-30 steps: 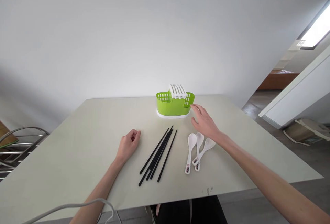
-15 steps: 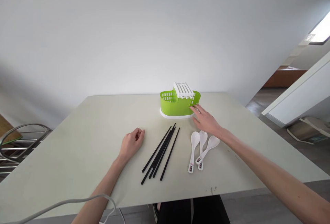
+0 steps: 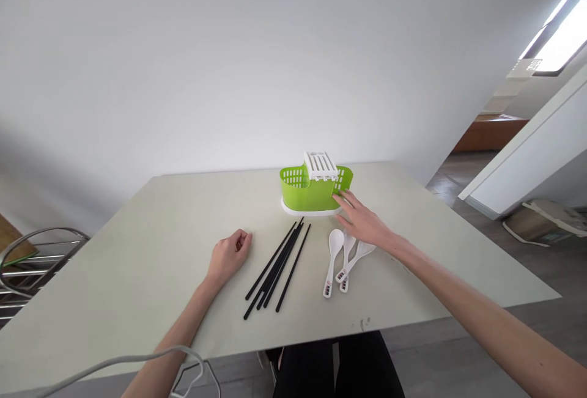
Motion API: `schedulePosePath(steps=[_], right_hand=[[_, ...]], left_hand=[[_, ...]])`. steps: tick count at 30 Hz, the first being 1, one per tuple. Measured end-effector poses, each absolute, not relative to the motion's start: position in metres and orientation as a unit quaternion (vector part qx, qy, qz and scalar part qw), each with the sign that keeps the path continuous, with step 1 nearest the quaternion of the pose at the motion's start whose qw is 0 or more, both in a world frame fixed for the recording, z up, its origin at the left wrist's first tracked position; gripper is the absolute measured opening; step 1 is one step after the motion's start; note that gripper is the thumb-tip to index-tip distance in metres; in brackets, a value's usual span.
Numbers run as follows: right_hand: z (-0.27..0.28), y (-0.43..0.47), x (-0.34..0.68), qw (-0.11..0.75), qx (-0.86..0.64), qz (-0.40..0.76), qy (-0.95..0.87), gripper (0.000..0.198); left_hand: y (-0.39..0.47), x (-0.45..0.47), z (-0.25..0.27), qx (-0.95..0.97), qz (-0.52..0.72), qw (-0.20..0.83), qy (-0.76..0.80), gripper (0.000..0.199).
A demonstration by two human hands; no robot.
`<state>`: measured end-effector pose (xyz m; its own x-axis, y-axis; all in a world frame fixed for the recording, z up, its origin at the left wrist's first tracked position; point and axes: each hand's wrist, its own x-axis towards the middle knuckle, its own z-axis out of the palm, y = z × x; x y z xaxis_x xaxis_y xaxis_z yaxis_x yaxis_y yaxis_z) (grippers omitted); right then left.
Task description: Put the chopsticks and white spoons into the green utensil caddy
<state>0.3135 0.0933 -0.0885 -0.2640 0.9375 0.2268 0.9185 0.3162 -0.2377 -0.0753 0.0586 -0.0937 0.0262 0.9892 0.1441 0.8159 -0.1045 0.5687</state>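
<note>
My right hand [image 3: 364, 222] reaches across the table with its fingers stretched out. Its fingertips are at the front right side of a green basket [image 3: 302, 196] with a white base; whether they press on it I cannot tell. A white slotted piece [image 3: 320, 165] sits across the basket's top. Beneath and beside my right wrist lie white spoons [image 3: 336, 241], partly overlapping, one of them partly covered by the hand. My left hand [image 3: 229, 257] rests curled on the table, with nothing visible in it. To its right lie several black chopsticks [image 3: 283, 266] in a loose bundle.
The pale table [image 3: 151, 263] backs onto a plain white wall [image 3: 229, 80]. A grey cable [image 3: 132, 359] runs over my left forearm at the table's front edge. On the left stands a metal rack [image 3: 41, 263]; at the right a bin-like container [image 3: 541, 224] sits on the floor.
My view has shifted slightly, so the table and its objects appear a little further left. Both hands stay in about the same place beside the things.
</note>
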Motion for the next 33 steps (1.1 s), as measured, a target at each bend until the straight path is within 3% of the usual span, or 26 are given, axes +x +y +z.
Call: schedulePosePath(steps=[11,18,28,33], right_hand=[[-0.133,0.025,0.384,0.343,-0.663,0.100,-0.658,0.066],[-0.165,0.000,0.399,0.348,-0.711,0.132,-0.597,0.069],[-0.167,-0.004,0.394,0.347,-0.712,0.114,-0.600,0.063],[-0.167,-0.004,0.393,0.333,-0.720,0.105,-0.600,0.064]], left_hand=[[0.013,-0.063,-0.082,0.768,0.222,0.186,0.571,0.044],[0.008,-0.060,-0.084,0.796,0.186,0.153,0.556,0.041],[0.011,-0.059,-0.072,0.789,0.107,0.146,0.587,0.043],[0.022,-0.065,-0.059,0.780,0.013,0.075,0.621,0.036]])
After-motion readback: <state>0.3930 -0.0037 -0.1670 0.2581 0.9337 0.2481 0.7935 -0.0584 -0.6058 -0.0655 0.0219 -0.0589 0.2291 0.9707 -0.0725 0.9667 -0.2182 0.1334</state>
